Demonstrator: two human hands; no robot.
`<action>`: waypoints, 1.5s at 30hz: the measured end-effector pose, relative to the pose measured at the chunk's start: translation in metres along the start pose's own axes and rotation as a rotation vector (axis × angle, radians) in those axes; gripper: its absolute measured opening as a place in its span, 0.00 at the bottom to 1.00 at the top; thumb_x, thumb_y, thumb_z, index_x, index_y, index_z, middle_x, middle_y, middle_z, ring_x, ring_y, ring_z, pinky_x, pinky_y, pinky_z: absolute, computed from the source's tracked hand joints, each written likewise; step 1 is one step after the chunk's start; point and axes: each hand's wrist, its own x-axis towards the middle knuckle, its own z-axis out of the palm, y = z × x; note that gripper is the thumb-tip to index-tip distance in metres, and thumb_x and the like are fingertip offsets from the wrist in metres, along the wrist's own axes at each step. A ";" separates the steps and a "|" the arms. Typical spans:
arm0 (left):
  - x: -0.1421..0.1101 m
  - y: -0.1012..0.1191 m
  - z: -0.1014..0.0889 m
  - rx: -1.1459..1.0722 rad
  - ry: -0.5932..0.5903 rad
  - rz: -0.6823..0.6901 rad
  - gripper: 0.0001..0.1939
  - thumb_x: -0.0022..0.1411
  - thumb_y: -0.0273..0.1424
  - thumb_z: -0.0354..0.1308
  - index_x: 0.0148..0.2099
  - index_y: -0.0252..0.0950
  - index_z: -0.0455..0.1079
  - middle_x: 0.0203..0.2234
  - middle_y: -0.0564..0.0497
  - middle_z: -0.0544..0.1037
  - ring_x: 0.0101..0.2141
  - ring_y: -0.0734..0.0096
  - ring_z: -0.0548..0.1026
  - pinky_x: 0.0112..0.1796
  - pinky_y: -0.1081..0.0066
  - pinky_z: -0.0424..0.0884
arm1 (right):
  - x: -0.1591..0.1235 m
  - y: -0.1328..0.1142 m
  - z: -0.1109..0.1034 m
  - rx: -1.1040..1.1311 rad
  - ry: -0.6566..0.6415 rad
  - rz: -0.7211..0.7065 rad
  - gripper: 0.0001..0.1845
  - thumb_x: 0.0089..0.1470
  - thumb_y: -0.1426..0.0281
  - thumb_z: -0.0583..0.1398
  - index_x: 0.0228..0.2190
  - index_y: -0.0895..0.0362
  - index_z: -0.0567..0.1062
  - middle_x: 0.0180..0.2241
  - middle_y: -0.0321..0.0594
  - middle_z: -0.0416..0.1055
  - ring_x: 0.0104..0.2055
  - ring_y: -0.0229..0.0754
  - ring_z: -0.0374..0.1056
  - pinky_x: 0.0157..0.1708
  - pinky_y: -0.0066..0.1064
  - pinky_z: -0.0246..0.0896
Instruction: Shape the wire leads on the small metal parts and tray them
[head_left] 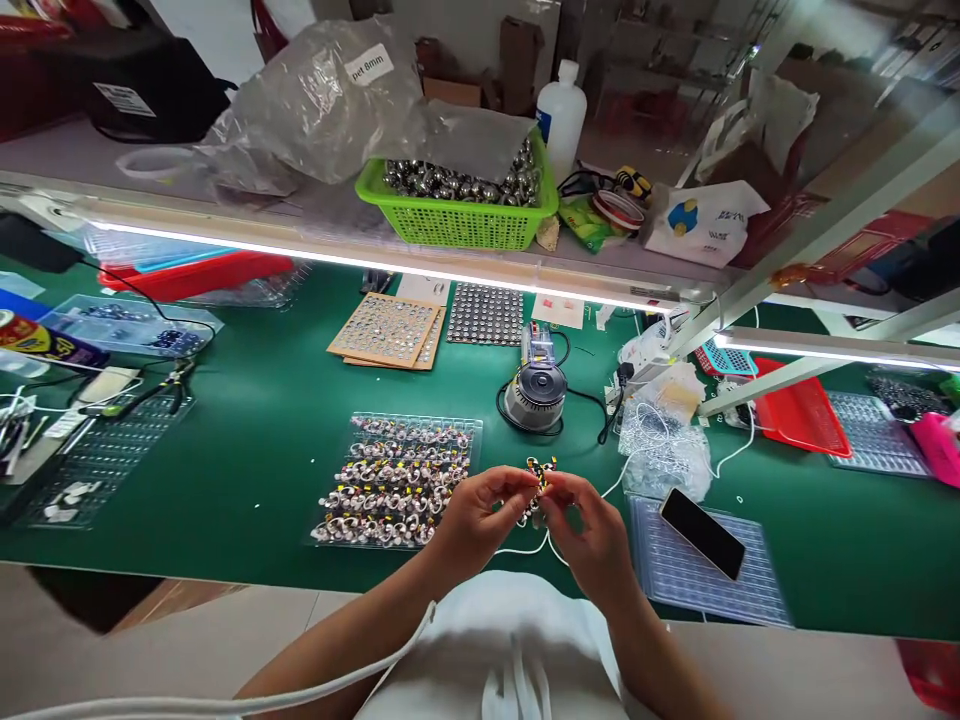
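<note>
Close together over the bench, my left hand (486, 510) and my right hand (589, 525) meet fingertip to fingertip. Both are closed in a pinch on a small electronic part (541, 468) with yellow and black bits; its exact kind is too small to tell. More small pieces lie just beneath the fingers, partly hidden. To the left of my hands is a clear plastic tray (474, 428). It carries rows of small wired assemblies (382, 498) with white loops and yellow tabs. A white cable (525, 550) runs under my hands.
Beyond my hands stands a round grey-black device (535, 396). Boards of round parts (486, 313) lie further back. A phone (703, 533) rests on a clear tray (761, 590) at right. Pliers (161, 388) lie at left. A shelf overhead holds a green basket (461, 222) of metal parts.
</note>
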 end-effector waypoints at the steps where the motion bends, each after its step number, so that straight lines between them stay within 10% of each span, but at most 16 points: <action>1: 0.000 -0.001 0.000 0.044 -0.002 0.002 0.10 0.59 0.34 0.62 0.40 0.34 0.75 0.31 0.48 0.80 0.33 0.69 0.77 0.36 0.72 0.73 | 0.000 0.000 -0.001 -0.010 0.002 0.004 0.12 0.58 0.72 0.59 0.45 0.52 0.71 0.33 0.36 0.76 0.32 0.39 0.72 0.36 0.32 0.69; 13: -0.003 -0.001 0.008 -0.029 -0.047 -0.039 0.10 0.55 0.33 0.65 0.39 0.34 0.74 0.32 0.48 0.81 0.34 0.69 0.78 0.37 0.71 0.75 | 0.000 0.004 -0.001 0.035 0.054 0.080 0.10 0.57 0.72 0.59 0.42 0.53 0.71 0.34 0.37 0.74 0.34 0.40 0.72 0.36 0.32 0.70; 29: 0.002 0.004 -0.002 0.463 0.010 0.334 0.10 0.60 0.25 0.56 0.42 0.37 0.77 0.32 0.48 0.79 0.33 0.70 0.76 0.37 0.71 0.72 | 0.002 0.003 -0.008 0.023 -0.056 0.057 0.06 0.61 0.67 0.56 0.39 0.53 0.71 0.36 0.38 0.73 0.36 0.40 0.70 0.38 0.31 0.66; 37: 0.003 0.005 0.006 0.297 0.033 0.041 0.10 0.58 0.34 0.61 0.40 0.34 0.75 0.31 0.48 0.80 0.31 0.68 0.78 0.33 0.71 0.74 | 0.010 -0.017 -0.020 -0.133 -0.304 -0.049 0.08 0.65 0.68 0.51 0.34 0.54 0.68 0.29 0.35 0.68 0.29 0.38 0.64 0.31 0.29 0.60; 45: 0.002 0.002 0.006 0.298 0.039 0.101 0.08 0.58 0.31 0.60 0.39 0.34 0.77 0.31 0.47 0.80 0.32 0.68 0.76 0.36 0.71 0.72 | 0.025 -0.024 -0.026 -0.306 -0.390 -0.034 0.08 0.64 0.70 0.51 0.31 0.54 0.66 0.27 0.35 0.67 0.27 0.39 0.62 0.28 0.29 0.56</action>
